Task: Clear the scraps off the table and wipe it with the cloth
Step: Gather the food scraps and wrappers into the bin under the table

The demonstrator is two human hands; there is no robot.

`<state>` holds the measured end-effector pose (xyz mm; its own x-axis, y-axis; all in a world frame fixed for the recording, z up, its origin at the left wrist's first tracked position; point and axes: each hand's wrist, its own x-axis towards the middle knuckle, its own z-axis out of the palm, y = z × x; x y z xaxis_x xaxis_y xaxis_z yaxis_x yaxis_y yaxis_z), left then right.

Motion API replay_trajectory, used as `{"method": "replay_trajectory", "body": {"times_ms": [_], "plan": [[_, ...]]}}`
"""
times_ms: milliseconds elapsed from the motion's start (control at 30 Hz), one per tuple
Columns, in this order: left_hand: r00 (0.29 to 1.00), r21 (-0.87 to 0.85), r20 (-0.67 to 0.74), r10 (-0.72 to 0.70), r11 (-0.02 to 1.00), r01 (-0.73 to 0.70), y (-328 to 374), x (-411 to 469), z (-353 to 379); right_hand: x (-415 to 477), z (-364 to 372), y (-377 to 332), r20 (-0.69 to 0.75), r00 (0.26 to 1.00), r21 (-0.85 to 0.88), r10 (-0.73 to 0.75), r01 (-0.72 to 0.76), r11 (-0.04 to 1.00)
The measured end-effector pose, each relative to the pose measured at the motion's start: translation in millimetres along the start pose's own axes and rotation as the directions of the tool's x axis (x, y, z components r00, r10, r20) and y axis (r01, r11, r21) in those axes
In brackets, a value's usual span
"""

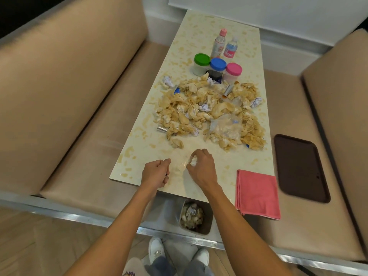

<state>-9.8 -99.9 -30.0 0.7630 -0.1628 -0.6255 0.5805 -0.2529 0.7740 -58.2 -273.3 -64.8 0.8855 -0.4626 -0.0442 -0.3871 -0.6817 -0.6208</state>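
A big heap of scraps (209, 110), chips mixed with crumpled paper balls and clear plastic wrap, covers the middle of the speckled table (199, 28). My right hand (201, 166) grips a small wad of white scraps near the table's front edge. My left hand (157, 172) lies beside it with curled fingers, and whether it holds anything is hidden. A folded pink cloth (257, 194) hangs over the front right corner. Under the front edge stands a small bin (196, 218) holding scraps.
Three jars with green (201, 63), blue (218, 65) and pink (233, 71) lids and two bottles (224, 44) stand behind the heap. Beige benches flank the table; a brown tray (300, 168) lies on the right bench. My white shoes show below.
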Motion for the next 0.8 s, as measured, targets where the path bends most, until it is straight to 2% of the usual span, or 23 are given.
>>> {"method": "replay_trajectory", "body": {"times_ms": [267,533,600,800], "plan": [[0.999,0.078,0.039,0.030,0.996,-0.033,-22.8,-39.5,40.6,-63.2,-44.8,20.0,-0.042,0.982,0.271,0.183,-0.165,0.948],[0.983,0.174,0.117,0.139,0.972,-0.158,-62.1,-91.2,98.7,-141.6,-89.3,48.9,0.009,0.968,0.543,0.249,-0.214,0.812],[0.981,0.208,0.132,0.145,0.963,-0.170,-77.4,-105.9,112.2,-160.3,-95.1,59.3,0.025,0.965,0.574,0.260,-0.226,0.787],[0.992,0.254,0.062,0.112,0.959,-0.124,-134.8,-125.3,144.9,-206.5,-91.9,104.7,0.080,0.946,0.615,0.314,-0.295,0.731]]}}
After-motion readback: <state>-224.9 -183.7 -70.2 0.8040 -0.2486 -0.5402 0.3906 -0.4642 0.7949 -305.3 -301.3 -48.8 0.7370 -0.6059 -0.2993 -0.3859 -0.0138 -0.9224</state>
